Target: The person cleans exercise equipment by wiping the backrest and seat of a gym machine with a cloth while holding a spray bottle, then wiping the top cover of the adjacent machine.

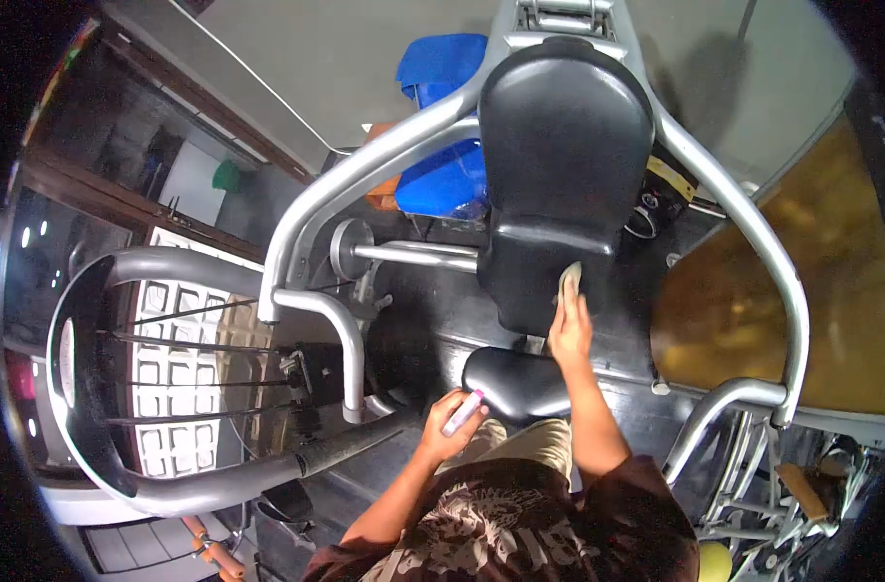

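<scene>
My left hand [446, 434] is wrapped around a small whitish bottle with a pink top [460, 415], in front of my lap. Stretched forward, my right hand [571, 330] is closed on a pale cloth or pad [570, 275], too small in view to tell which. That pad lies against or just over the black padded seat [525, 281] of an exercise machine. Behind the seat rises its black backrest [566, 136]. Between my arms is a smaller black pad [513, 380], close to my knees.
Silver tubular arms [787, 281] of the machine curve round both sides. A blue plastic container [442, 179] stands behind at the left. A thick grey frame [185, 262] with rods fills the left side. At the right stands a brownish panel [782, 291].
</scene>
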Demonstrator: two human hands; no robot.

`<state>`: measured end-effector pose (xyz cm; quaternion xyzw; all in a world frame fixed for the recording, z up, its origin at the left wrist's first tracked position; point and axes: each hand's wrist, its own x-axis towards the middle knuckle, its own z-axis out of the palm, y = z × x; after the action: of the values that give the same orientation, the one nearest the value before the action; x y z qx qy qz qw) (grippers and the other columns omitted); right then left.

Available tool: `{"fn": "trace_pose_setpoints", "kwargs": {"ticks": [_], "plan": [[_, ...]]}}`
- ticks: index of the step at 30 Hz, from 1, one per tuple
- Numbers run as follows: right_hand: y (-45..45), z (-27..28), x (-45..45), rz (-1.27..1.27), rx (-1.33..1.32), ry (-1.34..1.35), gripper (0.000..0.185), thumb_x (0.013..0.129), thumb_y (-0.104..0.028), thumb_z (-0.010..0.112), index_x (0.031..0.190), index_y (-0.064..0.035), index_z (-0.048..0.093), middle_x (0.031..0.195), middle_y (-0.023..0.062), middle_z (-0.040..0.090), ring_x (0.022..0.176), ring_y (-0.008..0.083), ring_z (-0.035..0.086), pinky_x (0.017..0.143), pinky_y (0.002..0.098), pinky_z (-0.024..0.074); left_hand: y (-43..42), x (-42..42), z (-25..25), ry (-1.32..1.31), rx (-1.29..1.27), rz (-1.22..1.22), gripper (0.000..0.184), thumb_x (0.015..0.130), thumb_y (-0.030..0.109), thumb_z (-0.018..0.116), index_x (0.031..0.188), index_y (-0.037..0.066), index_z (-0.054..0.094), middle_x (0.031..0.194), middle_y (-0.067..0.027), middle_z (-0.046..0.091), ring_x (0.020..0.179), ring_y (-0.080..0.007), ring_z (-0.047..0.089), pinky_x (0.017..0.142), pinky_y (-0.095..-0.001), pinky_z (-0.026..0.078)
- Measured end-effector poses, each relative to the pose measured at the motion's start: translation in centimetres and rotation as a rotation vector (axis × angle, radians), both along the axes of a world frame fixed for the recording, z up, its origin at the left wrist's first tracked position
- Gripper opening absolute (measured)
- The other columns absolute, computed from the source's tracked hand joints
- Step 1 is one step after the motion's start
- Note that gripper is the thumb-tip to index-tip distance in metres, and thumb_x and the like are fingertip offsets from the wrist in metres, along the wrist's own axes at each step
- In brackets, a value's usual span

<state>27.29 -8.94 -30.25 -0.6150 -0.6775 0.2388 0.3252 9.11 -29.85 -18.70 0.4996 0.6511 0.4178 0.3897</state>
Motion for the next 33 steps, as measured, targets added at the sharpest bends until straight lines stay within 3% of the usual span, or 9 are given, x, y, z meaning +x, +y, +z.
{"fn": "trace_pose_setpoints", "kwargs": {"ticks": [5, 7, 11, 15, 17, 19, 21, 24, 33], "plan": [[2.2, -1.8, 2.4, -0.083, -0.071, -0.290, 0.066, 0.102, -0.016, 0.053, 0.161, -0.0331, 0.027, 0.129, 0.0138, 0.060, 0.104, 0.0418, 0.064, 0.090, 0.0497, 0.0556, 1.6, 1.4, 0.4, -0.011, 0.031, -0.077, 0.016, 0.088, 0.009, 0.076, 0.083, 0.003, 0.063, 0.077, -0.0056, 0.055, 0.069, -0.0175, 0.054, 0.065, -0.0322, 0.044], [-0.8, -5.5, 3.0, -0.185, -0.013, -0.139, 0.056, 0.104, -0.020, 0.050, 0.157, -0.0335, 0.037, 0.116, 0.0172, 0.062, 0.096, 0.0414, 0.065, 0.082, 0.0508, 0.0546, 2.1, 1.8, 0.8, -0.014, 0.110, -0.123, 0.015, 0.087, 0.011, 0.076, 0.086, 0.003, 0.063, 0.076, -0.0061, 0.053, 0.068, -0.0185, 0.052, 0.064, -0.0335, 0.043], [-7.1, -25.9, 9.4, -0.361, -0.982, 0.652, 0.051, 0.105, -0.029, 0.053, 0.155, -0.0227, 0.045, 0.094, 0.0206, 0.070, 0.078, 0.0312, 0.069, 0.070, 0.0444, 0.0540, 3.0, 2.7, 1.7, -0.003, 0.115, -0.131, 0.015, 0.087, 0.009, 0.076, 0.085, 0.004, 0.063, 0.074, -0.0063, 0.052, 0.065, -0.0198, 0.050, 0.062, -0.0344, 0.041], [-10.5, -20.2, 9.9, -0.243, -0.604, 0.054, 0.053, 0.106, -0.032, 0.049, 0.157, -0.0195, 0.041, 0.110, 0.0232, 0.072, 0.086, 0.0335, 0.071, 0.075, 0.0444, 0.0541, 3.1, 2.5, 0.1, 0.064, 0.127, -0.156, 0.011, 0.087, 0.005, 0.074, 0.085, 0.002, 0.063, 0.077, -0.0092, 0.058, 0.070, -0.0227, 0.058, 0.065, -0.0342, 0.047], [-8.3, -11.2, 8.7, -0.284, -0.572, 0.060, 0.052, 0.108, -0.026, 0.048, 0.158, -0.0168, 0.038, 0.111, 0.0267, 0.071, 0.097, 0.0383, 0.071, 0.080, 0.0460, 0.0541, 3.1, 2.5, -0.5, 0.099, 0.158, -0.171, 0.011, 0.086, 0.004, 0.074, 0.085, 0.002, 0.063, 0.077, -0.0094, 0.058, 0.069, -0.0230, 0.059, 0.064, -0.0345, 0.047], [-5.9, -10.3, 7.9, -0.283, -0.182, 0.267, 0.053, 0.107, -0.019, 0.049, 0.159, -0.0171, 0.037, 0.129, 0.0276, 0.065, 0.112, 0.0391, 0.068, 0.089, 0.0437, 0.0537, 3.2, 3.3, 0.5, 0.043, 0.087, -0.096, 0.011, 0.086, 0.004, 0.074, 0.085, 0.001, 0.063, 0.077, -0.0098, 0.058, 0.069, -0.0242, 0.059, 0.064, -0.0352, 0.047], [-2.2, -5.0, 6.7, -0.240, 0.004, 0.156, 0.053, 0.106, -0.014, 0.048, 0.159, -0.0167, 0.037, 0.141, 0.0265, 0.058, 0.121, 0.0394, 0.064, 0.098, 0.0416, 0.0513, 3.1, 3.5, 0.6, 0.030, 0.058, -0.071, 0.011, 0.086, 0.004, 0.073, 0.087, 0.001, 0.063, 0.078, -0.0105, 0.059, 0.069, -0.0255, 0.060, 0.065, -0.0360, 0.048], [2.6, -0.6, 4.6, -0.141, 0.349, 0.217, 0.060, 0.104, -0.011, 0.049, 0.161, -0.0201, 0.032, 0.133, 0.0227, 0.061, 0.111, 0.0422, 0.065, 0.093, 0.0466, 0.0528, 3.1, 3.2, 1.0, 0.048, 0.073, -0.108, 0.010, 0.087, 0.004, 0.073, 0.088, 0.001, 0.064, 0.078, -0.0106, 0.059, 0.070, -0.0251, 0.060, 0.066, -0.0358, 0.049], [-3.3, -11.3, 3.1, -0.185, -0.390, -0.099, 0.069, 0.104, -0.019, 0.048, 0.163, -0.0344, 0.016, 0.139, 0.0157, 0.061, 0.118, 0.0401, 0.063, 0.101, 0.0482, 0.0495, 1.6, 1.5, 0.9, 0.077, 0.026, -0.081, 0.012, 0.088, 0.007, 0.073, 0.084, 0.002, 0.063, 0.078, -0.0092, 0.058, 0.068, -0.0227, 0.057, 0.065, -0.0347, 0.046]]}}
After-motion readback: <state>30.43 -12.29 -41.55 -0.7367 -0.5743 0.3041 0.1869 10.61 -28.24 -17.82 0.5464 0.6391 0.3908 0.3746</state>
